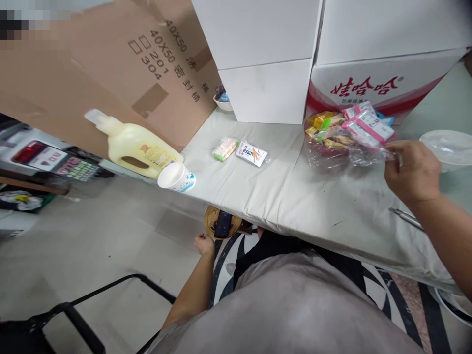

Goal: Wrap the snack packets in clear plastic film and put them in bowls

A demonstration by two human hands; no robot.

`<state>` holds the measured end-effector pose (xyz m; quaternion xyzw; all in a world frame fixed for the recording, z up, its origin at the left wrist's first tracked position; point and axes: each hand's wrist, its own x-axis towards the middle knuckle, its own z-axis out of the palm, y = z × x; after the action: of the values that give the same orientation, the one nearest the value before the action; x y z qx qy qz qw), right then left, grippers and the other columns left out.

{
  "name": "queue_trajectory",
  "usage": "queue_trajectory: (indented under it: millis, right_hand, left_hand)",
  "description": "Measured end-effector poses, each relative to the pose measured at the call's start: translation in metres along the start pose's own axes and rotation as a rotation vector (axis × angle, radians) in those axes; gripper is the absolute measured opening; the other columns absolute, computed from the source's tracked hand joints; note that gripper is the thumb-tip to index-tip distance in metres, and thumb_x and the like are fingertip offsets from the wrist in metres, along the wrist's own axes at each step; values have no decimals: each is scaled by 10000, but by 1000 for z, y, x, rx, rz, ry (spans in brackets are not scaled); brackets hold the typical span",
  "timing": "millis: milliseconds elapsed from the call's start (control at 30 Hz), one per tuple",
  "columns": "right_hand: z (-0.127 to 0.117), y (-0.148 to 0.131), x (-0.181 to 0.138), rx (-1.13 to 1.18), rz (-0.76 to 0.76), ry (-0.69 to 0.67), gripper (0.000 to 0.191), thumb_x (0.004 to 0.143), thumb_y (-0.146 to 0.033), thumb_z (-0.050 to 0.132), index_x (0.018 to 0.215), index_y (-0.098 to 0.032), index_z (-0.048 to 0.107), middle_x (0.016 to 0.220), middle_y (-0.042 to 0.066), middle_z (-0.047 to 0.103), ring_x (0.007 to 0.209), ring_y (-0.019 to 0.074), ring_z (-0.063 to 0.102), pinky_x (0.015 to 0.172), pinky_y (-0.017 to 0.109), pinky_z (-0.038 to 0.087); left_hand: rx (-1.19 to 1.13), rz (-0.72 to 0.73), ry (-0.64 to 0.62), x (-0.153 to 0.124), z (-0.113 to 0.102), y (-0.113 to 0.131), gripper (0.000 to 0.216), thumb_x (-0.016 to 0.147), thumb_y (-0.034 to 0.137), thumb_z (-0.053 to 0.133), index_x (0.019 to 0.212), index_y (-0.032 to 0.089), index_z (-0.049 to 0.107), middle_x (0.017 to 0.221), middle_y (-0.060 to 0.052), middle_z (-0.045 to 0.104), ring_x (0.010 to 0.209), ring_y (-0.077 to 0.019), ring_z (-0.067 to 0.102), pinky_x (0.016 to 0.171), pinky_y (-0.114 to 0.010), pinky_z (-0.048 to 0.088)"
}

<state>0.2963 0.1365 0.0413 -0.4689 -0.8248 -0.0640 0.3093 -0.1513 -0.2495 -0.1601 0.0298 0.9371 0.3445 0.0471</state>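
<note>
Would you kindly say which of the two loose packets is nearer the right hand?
The white packet; the pinkish one lies nearer the paper cup.

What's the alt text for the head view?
A person's right hand pinches clear plastic by wrapped snacks on a cloth-covered table. The left hand is off the table, near a phone; a yellow jug and paper cup are at left.

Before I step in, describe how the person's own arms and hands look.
The left hand and right hand are gloveless, with no watch or bracelet in sight. The left forearm and right forearm are bare, no sleeve covering the parts in view. The person wears a grey top.
</note>
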Motion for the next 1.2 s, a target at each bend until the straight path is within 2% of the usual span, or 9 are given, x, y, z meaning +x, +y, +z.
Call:
queue_trajectory:
  millis: [200, 400, 533, 667, 800, 900, 1000, 1100, 1200]
  right_hand:
    - [-21, -5, -32, 43, -61, -23, 240, 843, -256, 413, 967, -244, 618, 954, 144, 688, 935, 291, 650, 820, 425, 507]
    - [-21, -5, -95, 224, -491, -457, 274, 848, -228, 455, 1004, -339, 651, 1037, 98, 706, 992, 306, 641, 843, 483, 516]
    - [-14, -17, -127, 240, -507, -529, 375, 832, -142, 450, 1090, -307, 668, 1189, 85, 672, 1144, 299, 599, 935, 509, 493]
    - [-13, -36, -134, 265, -533, -463, 352, 817, -55, 461, 1055, -197, 678, 1226, 102, 659, 1194, 272, 568, 974, 472, 482]
    - [-22, -32, -136, 241, -468, -446, 188, 925, -252, 525, 1023, -195, 675, 1226, 109, 650, 1216, 279, 539, 991, 475, 459]
    - [-35, -13, -142, 179, -355, -444, 331, 924, -478, 531, 964, -189, 687, 1163, 124, 659, 1071, 278, 600, 902, 447, 494]
    - [-46, 1, -141, 51, -171, -406, 445, 975, -505, 398, 849, -196, 693, 1018, 112, 686, 890, 238, 642, 777, 380, 510]
    - [-48, -9, -132, -40, -13, -342, 473, 1001, -464, 338, 841, -194, 692, 931, 103, 697, 842, 230, 648, 744, 355, 496]
    - [-32, -40, -126, 3, -50, -352, 424, 989, -464, 382, 1070, -179, 685, 1095, 119, 692, 1010, 252, 624, 885, 378, 475]
  left_hand:
    - [-35, 358, 63, -28, 8, 26, 230, 951, 279, 462, 1091, 125, 560, 1141, -134, 551, 1098, -243, 531, 981, -470, 440]
    - [-131, 1024, -431, -107, 9, 71, 121, 842, 296, 537, 864, 202, 609, 935, -89, 619, 929, -214, 610, 882, -380, 512]
    - [-265, 1532, -667, -166, 11, 139, 167, 842, 217, 520, 964, 231, 633, 1014, -74, 662, 982, -200, 629, 899, -384, 520]
    - [-320, 1926, -612, -213, 20, 220, 311, 882, 177, 492, 1180, 198, 580, 1199, -99, 623, 1234, -232, 519, 1014, -411, 461]
    - [33, 1861, -549, -232, 41, 254, 397, 897, 424, 571, 1207, 178, 598, 1272, -139, 588, 1322, -353, 414, 1051, -548, 390]
    - [209, 1694, -512, -223, 51, 247, 383, 890, 444, 586, 1168, 182, 626, 1256, -139, 595, 1245, -359, 466, 994, -552, 420]
    - [258, 1623, -483, -216, 48, 234, 437, 872, 457, 613, 1221, 194, 603, 1294, -137, 569, 1206, -346, 474, 953, -522, 446]
    - [273, 1610, -491, -223, 41, 227, 530, 830, 538, 639, 1241, 206, 595, 1272, -136, 571, 1148, -335, 489, 923, -493, 466]
    - [271, 1618, -515, -233, 38, 226, 560, 807, 572, 649, 1241, 221, 600, 1276, -128, 565, 1124, -326, 489, 909, -476, 473]
